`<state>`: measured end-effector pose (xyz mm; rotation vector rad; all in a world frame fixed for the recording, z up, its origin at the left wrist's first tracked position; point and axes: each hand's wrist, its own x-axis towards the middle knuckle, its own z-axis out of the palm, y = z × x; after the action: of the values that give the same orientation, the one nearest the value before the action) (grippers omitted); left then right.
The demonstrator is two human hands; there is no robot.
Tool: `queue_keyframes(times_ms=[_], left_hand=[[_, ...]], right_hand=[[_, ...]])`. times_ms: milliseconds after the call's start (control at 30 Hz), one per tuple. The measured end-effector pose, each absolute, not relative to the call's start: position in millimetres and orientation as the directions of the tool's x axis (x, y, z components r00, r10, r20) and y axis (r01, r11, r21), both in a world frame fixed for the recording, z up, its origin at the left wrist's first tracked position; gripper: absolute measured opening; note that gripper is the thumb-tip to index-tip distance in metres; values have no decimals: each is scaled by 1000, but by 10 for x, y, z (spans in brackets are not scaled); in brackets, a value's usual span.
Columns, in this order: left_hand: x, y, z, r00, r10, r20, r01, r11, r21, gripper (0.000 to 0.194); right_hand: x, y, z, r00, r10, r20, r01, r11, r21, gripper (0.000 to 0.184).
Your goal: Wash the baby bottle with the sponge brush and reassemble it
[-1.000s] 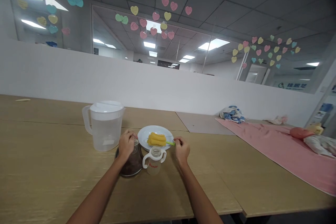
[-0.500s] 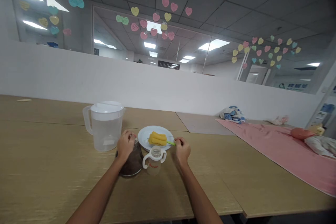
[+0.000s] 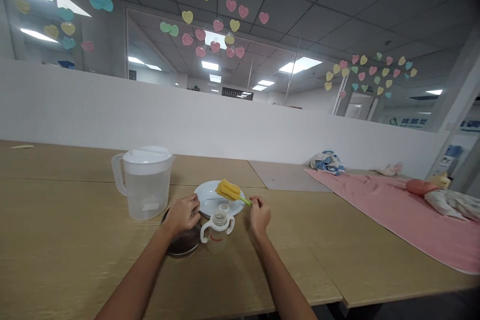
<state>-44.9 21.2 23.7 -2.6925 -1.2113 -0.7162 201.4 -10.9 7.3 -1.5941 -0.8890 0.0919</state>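
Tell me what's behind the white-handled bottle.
Behind the bottle are a white plate and a small pale piece just past the bottle's mouth. The bottle covers part of the plate's near edge; anything there is hidden.

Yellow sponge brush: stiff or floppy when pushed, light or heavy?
The yellow head looks like foam, so it probably squashes when pushed. The green handle is thin but holds the head out without visible droop, so likely stiff. The right hand grips only the handle, suggesting little weight.
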Motion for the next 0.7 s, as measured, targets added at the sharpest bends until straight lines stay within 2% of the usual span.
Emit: queue_keyframes(times_ms=[400, 700], left_hand=[[-489, 220, 280, 608, 678, 413, 735, -677, 31, 14], [-485, 211, 266, 585, 686, 434, 741, -669, 57, 17]], right_hand=[[2025, -93, 60, 716, 580, 387, 457, 29, -889, 35], [2030, -93, 66, 742, 566, 361, 474, -61, -879, 35]])
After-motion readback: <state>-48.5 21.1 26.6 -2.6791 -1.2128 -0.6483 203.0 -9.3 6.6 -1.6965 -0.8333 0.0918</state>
